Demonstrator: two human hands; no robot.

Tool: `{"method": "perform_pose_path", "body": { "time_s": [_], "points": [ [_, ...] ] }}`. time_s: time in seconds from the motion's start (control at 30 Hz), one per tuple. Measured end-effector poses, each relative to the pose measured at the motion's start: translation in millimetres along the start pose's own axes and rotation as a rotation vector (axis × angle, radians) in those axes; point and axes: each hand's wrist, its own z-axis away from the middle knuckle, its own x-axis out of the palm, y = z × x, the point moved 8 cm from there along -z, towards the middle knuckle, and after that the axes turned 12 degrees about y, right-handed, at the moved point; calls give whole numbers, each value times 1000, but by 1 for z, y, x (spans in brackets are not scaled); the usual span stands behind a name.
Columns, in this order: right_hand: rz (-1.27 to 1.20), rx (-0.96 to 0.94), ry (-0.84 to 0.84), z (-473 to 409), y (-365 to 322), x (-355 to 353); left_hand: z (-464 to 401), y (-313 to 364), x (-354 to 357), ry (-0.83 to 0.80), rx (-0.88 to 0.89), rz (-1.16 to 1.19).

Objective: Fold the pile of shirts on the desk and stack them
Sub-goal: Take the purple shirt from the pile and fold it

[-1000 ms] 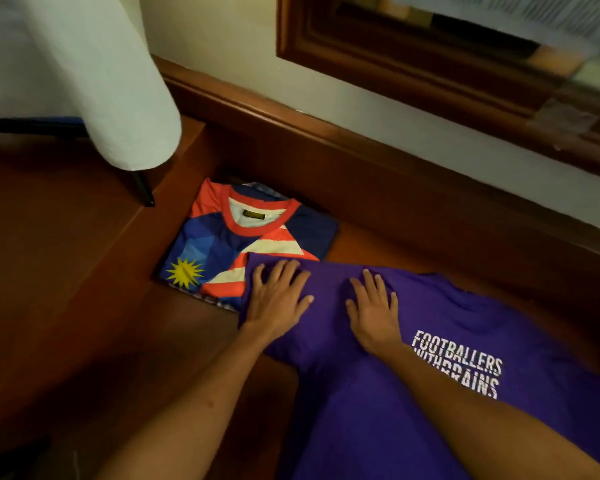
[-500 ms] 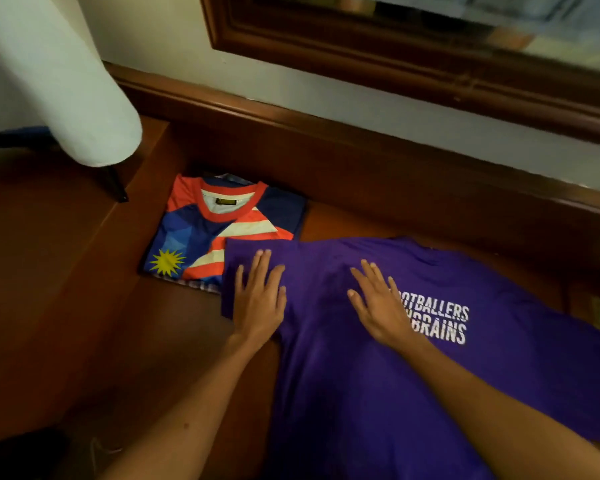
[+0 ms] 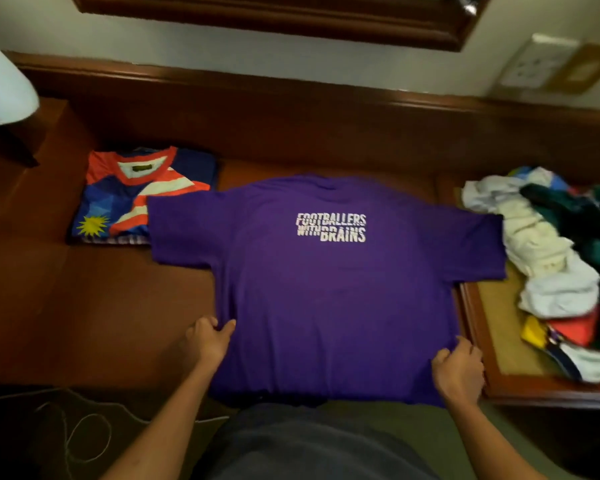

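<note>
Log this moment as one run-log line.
step: spreading purple cotton T-shirt flat | left hand: pinching hem | right hand: pinching hem | folded multicoloured jersey: left

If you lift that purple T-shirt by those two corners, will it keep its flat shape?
Probably not. The purple T-shirt lies limp on the desk, its hem hanging over the edge, so it should sag between the left hand and right hand. It looks light, and the spread sleeves would likely droop.

- The purple shirt (image 3: 326,289), spread flat in the middle, carries white capital lettering: "FOOTBALLERS WITH BRAINS", in two lines.
- The folded multicoloured shirt (image 3: 125,199), far left, has a neck label too small to read.
</note>
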Motion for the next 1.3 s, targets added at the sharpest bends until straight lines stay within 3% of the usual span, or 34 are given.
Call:
{"method": "perform_pose_path", "body": {
  "time_s": [0.1,0.23,0.47,0.57,0.7,0.93,1.03,1.1,1.17,1.23,1.3],
  "points": [
    [32,-21,-124,-5,19,4,-3,-10,7,-12,-30,105],
    [-11,88,-143,-14,36,-4,-5,-27,5,-16,-173,378],
    [-100,92,-222,-22,39,-8,-6,-23,3,-154,-46,246],
    [-230,116,-157,-32,52,-11,-20,-42,-11,-23,-181,366],
    [-328,228,-171,-36,78,-5,-10,-59,-18,13,-285,505],
    [-469,251,-178,-42,82,-16,-10,-61,-19,-70,-234,548],
    [-545,241,-294,-30,70,-13,0,-54,-11,-205,-275,672],
    [-490,148,-409,-19,61,-7,8,-50,2,-327,-200,568],
    [-274,-29,-422,-14,57,-9,10,-48,8,-360,-63,334],
    [-81,-121,-357,-16,60,-14,6,-46,3,-266,57,97],
    [-53,-87,-331,-18,66,-19,4,-44,-6,-169,87,76]
  ]
}}
